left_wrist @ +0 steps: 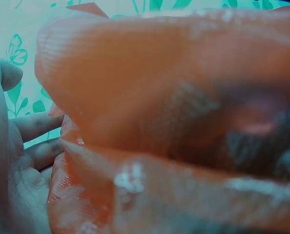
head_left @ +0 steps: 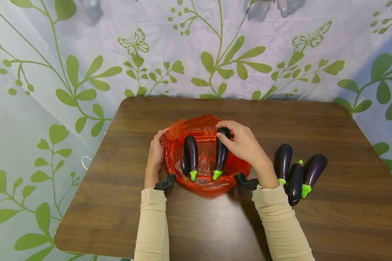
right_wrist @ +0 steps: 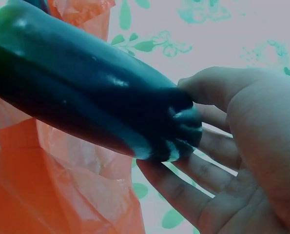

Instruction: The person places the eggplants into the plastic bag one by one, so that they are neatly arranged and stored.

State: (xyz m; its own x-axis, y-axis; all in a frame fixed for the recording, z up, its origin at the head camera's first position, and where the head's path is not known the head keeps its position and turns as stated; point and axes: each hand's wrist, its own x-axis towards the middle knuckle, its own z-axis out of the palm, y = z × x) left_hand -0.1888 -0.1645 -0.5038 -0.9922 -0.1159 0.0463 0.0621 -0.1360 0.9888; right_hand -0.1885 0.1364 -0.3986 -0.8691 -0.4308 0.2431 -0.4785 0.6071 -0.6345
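A red plastic bag lies spread with its mouth up on the table. My right hand pinches the thick end of a dark purple eggplant between thumb and fingers, its green stem end pointing down into the bag. In the right wrist view, the fingertips wrap round the blunt end of this eggplant. Two more eggplants rest side by side in the bag's left part, one partly hidden. My left hand touches the bag's outer left side, its fingers loosely extended; in the left wrist view some fingers pass behind the plastic.
On the brown wooden table, right of the right forearm, three eggplants lie close together. A cloth printed with green leaves and butterflies hangs behind the table's far edge. Black wrist cameras sit near the bag's rim.
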